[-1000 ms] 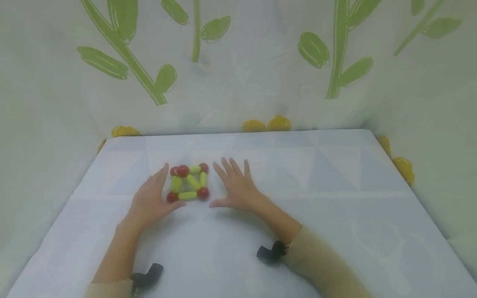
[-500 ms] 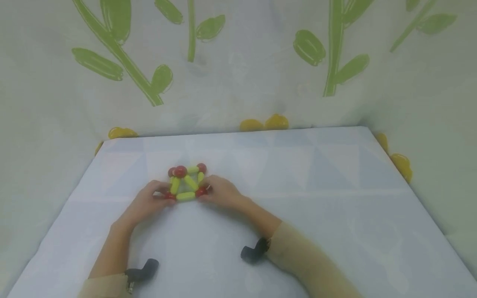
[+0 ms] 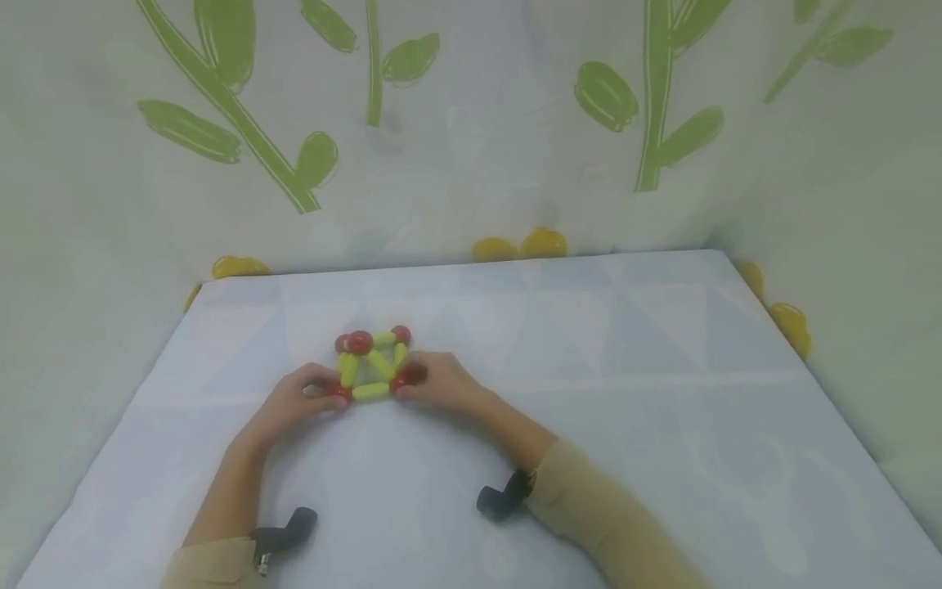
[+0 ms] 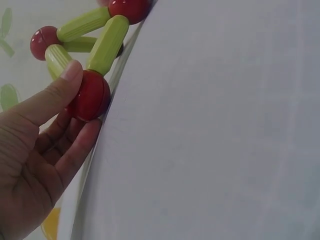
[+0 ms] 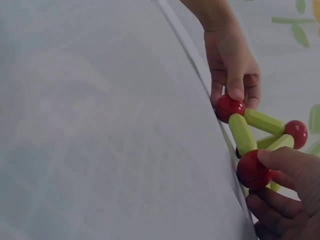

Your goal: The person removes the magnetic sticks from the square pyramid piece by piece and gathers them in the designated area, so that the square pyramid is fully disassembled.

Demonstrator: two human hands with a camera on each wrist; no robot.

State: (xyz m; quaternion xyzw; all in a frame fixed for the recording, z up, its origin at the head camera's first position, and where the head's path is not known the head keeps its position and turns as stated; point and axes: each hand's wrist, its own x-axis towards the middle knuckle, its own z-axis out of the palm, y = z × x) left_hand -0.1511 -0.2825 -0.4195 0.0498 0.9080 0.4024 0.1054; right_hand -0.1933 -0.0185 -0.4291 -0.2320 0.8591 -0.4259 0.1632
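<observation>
A toy frame of red balls and yellow-green rods (image 3: 371, 391) sits on the table, left of centre in the head view. It has a squarish base, with one ball (image 3: 359, 342) raised on slanting rods. My left hand (image 3: 294, 401) pinches the near left corner ball (image 4: 91, 97) between thumb and fingers. On the near right corner ball (image 5: 251, 169), my right hand (image 3: 441, 380) has a similar pinch. One near rod joins these two balls. In the head view, fingers partly cover both near balls.
The white table (image 3: 589, 458) has a faint triangle pattern and carries the frame near its back left. Behind it rises a pale backdrop (image 3: 486, 147) with green leaves and yellow shapes. A dark wrist device (image 3: 504, 496) sits at the right sleeve, another (image 3: 285, 532) at the left.
Both hands were spread on either side of the frame, fingers extended. They have since closed in and taken hold of its two near corner balls. The frame has hardly moved.
</observation>
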